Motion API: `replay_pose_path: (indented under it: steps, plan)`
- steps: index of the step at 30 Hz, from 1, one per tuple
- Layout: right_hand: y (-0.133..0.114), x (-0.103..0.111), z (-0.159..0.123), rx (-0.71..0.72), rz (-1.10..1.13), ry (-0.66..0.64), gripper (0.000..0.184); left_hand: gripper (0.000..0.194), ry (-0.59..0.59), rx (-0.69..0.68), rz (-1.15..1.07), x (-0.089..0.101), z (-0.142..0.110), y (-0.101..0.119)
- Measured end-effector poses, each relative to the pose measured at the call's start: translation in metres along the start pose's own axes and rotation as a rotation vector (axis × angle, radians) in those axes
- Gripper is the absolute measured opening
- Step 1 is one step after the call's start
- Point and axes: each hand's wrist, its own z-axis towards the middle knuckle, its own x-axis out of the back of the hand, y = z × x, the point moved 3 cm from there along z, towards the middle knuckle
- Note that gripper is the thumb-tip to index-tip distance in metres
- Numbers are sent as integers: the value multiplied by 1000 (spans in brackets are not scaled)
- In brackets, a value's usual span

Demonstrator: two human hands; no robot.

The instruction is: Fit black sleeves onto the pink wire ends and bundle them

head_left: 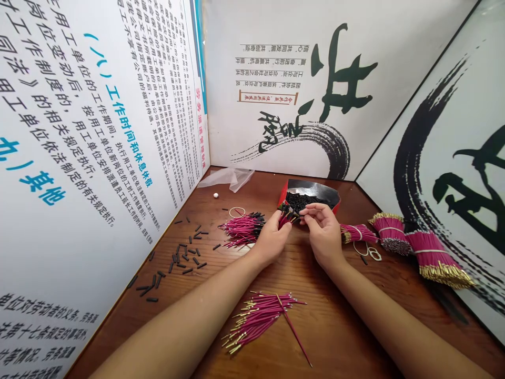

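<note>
My left hand [272, 237] is closed around a small bunch of magenta wires [284, 217] whose ends carry black sleeves. My right hand [321, 229] pinches at the tips of that bunch with thumb and fingers; whatever small piece it holds there is too small to name. Both hands meet just in front of a red tray [333, 206] filled with small black tubes [302, 200]. A loose pile of magenta wires with black sleeves [242, 229] lies left of my left hand. Another loose pile of magenta wires with bare gold ends [256, 316] lies between my forearms.
Several loose black tubes [185, 260] are scattered on the wooden table at left. Banded bundles of magenta wires [428, 255] lie at right with rubber bands [369, 251]. A clear plastic bag [229, 178] lies at the back. Printed boards wall in the left, back and right.
</note>
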Motion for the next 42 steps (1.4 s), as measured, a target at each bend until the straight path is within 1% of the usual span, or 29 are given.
replay_pose_path:
  steps: [6, 12, 19, 26, 34, 37, 39, 42]
  plan:
    - [-8, -4, -5, 79, -68, -41, 12, 20, -15, 20, 30, 0, -1, -1]
    - [-8, -5, -5, 105, -84, -66, 11, 21, -26, 19, 40, -1, 0, -2]
    - [-6, -6, -6, 73, -84, -90, 12, 24, -22, 48, 13, -2, -1, -1]
    - [-3, -8, -5, 58, -37, -49, 26, 18, -8, 63, -5, -1, -1, -1]
    - [-3, -10, -7, 39, -7, -82, 26, 19, 3, 66, -23, 1, -1, 0]
    - [-1, -11, -8, 40, 2, -76, 29, 19, 9, 54, -37, 1, -1, 0]
    - [1, -10, -8, 30, -17, -65, 31, 20, 17, 46, -42, 1, 0, -1]
    - [4, -9, -7, -12, -62, -84, 29, 19, 44, 49, -48, 2, 0, -2]
